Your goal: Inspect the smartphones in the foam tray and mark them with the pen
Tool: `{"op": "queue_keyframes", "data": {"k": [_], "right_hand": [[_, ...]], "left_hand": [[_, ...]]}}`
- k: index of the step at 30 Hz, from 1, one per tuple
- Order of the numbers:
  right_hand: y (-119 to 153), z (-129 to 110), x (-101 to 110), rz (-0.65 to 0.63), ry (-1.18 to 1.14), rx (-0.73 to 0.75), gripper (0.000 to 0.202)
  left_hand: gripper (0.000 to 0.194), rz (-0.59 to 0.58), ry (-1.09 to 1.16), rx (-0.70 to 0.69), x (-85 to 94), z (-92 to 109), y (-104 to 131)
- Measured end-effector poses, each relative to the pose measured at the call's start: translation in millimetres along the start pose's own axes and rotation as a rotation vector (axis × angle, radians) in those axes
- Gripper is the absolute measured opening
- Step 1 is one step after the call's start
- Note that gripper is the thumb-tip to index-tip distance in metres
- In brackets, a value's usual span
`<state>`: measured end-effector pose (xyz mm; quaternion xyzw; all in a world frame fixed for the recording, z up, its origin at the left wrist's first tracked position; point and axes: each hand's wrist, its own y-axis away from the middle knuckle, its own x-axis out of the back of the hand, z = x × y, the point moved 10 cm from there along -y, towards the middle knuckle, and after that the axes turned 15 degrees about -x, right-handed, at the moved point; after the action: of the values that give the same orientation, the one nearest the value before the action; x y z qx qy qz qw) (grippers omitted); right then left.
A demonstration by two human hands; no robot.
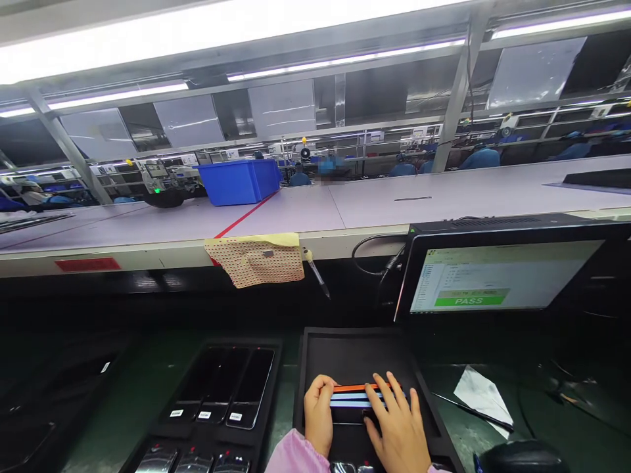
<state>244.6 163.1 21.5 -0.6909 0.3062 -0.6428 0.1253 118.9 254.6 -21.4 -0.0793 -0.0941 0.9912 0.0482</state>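
Note:
In the head view, several phones (351, 397) stand on edge side by side, showing one orange edge and light-blue edges. They are over a black tray (357, 345). My left hand (319, 414) is closed on their left ends, thumb in front. My right hand (398, 424) lies across their right ends, fingers over the far side and thumb at the near side; part of its grip is hidden. Low in the same tray, shiny tops of other items (344, 467) show between my wrists. To the left, a second black tray (276, 374) bears dark-screened phones (250, 387) with white labels.
A monitor (503, 276) showing a green PASS bar stands at right. Below it are a white cloth (483, 394), a thin black tool (473, 410) and a black mouse (522, 456). A blue bin (239, 182) sits on the raised shelf, where a pen (317, 274) hangs.

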Motion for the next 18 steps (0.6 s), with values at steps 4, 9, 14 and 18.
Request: {"op": "queue_keyframes", "data": {"k": [4,9,14,18], "right_hand": [[0,-1,-2,-0.055,-0.028,-0.016,0.048],[-22,-27,-15,-0.347,-0.011,-0.075,0.051],[-45,-70,-28,-0.570,-0.105,0.023,0.043],[-60,-66,-25,-0.589,-0.241,0.010,0.035]], "left_hand": [[0.015,0.008,-0.001,0.000,0.8,-1,-1],[0.018,0.023,0.008,-0.019,3.0,1,0],[0.024,0.088,0.053,-0.045,15.7,0,0],[0.026,0.150,0.121,0.001,23.5,-12,-1]]}}
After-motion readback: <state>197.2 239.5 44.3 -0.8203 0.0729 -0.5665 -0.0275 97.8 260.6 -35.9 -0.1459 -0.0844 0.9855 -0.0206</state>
